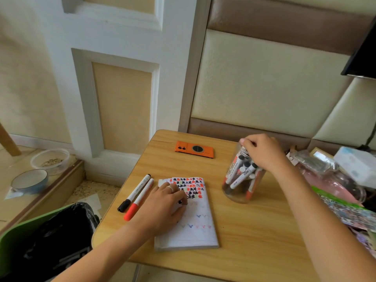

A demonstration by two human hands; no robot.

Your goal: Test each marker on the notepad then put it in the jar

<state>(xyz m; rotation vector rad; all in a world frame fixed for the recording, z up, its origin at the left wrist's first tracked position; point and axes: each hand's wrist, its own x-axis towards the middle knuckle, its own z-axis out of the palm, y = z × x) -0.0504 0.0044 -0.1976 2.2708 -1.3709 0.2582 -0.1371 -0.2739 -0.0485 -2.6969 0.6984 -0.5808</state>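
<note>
The left hand (166,202) lies flat on the notepad (189,216), fingers straight and pressing the page down, a ring on one finger; the notepad sits near the middle of the wooden table (244,231), its upper part crowded with red and black star-shaped marks, fainter tick marks lower down; just left of the notepad lie two capped markers side by side, slanted, a black-capped marker (134,193) and a red-capped marker (139,199), both touching or nearly touching each other, neither held; over on the right, the right hand (262,152) is at the mouth of the clear jar (242,180), fingers curled down over the rim; whether they pinch anything there cannot be told, since the fingertips are hidden behind the rim and the back of the hand; inside the jar stands a bundle of markers (243,170), leaning at angles, black and red caps showing through the wall; behind the notepad an orange phone (194,149) lies flat near the table's far edge; a clutter of packets and a tissue box (358,163) crowds the table's right side; down left on the floor, a green bin (40,237) with a black liner, and two bowls (29,181) beyond it
</note>
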